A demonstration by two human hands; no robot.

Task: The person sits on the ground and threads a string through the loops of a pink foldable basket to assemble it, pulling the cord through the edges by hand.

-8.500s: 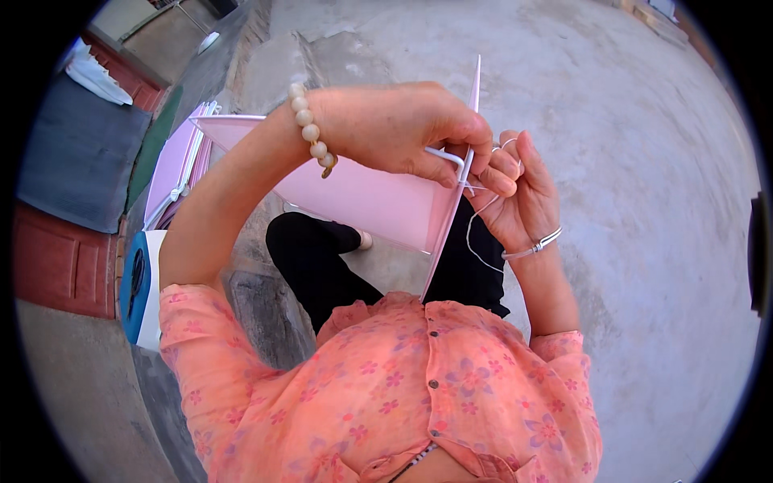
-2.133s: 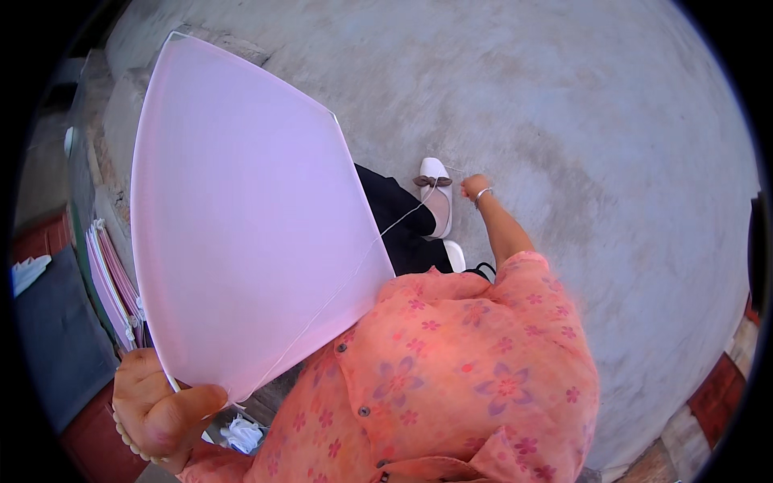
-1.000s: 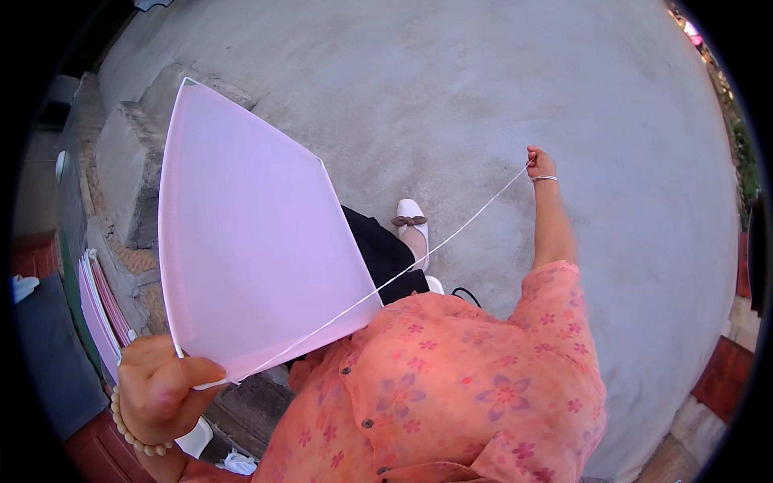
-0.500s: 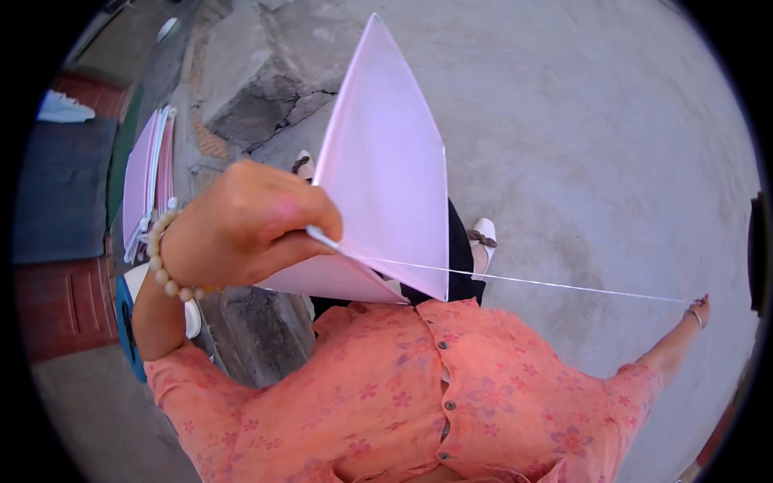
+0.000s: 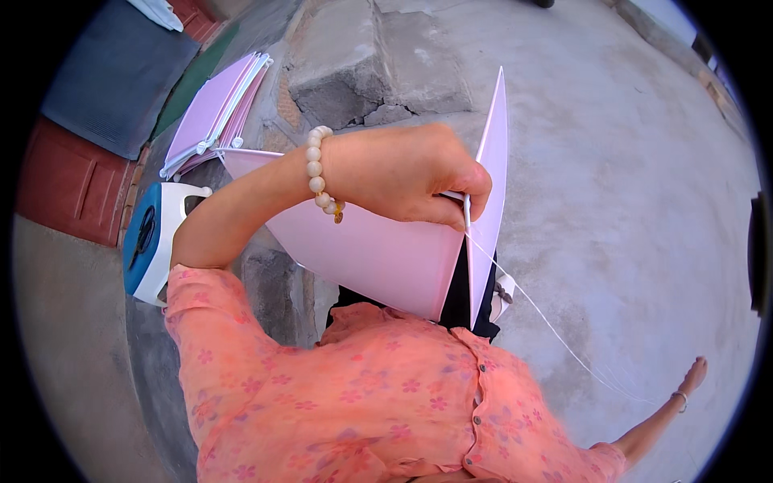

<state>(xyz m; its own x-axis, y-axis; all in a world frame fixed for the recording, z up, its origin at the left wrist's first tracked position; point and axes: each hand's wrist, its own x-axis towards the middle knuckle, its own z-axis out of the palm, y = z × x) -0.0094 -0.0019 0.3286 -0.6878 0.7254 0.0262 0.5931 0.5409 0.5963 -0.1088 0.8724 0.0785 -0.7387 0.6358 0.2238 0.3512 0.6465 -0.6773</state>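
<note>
My left hand (image 5: 427,173) is closed with a pinch on the white edge of a pink panelled piece (image 5: 374,262). One broad panel spreads to the left under my forearm; a second panel (image 5: 493,173) stands nearly edge-on to the right of the fingers. From the pinched edge a thin white thread (image 5: 535,304) sags down to the right, blurring near my right wrist. Far out to the right, my right hand (image 5: 694,374) is small in view, its fingers closed around the thread's end, which I cannot see clearly.
A stack of pink pieces with white edges (image 5: 213,113) lies at the upper left. Below it, dark scissors (image 5: 145,233) rest on a blue and white stool-like object (image 5: 165,249). Broken concrete blocks (image 5: 342,68) lie ahead; a dark mat (image 5: 121,72) is at the far left.
The thread was taut and now sags. My left hand and the pink piece have shifted right in view; my right hand has dropped lower. The view has turned, showing more of the left side.
</note>
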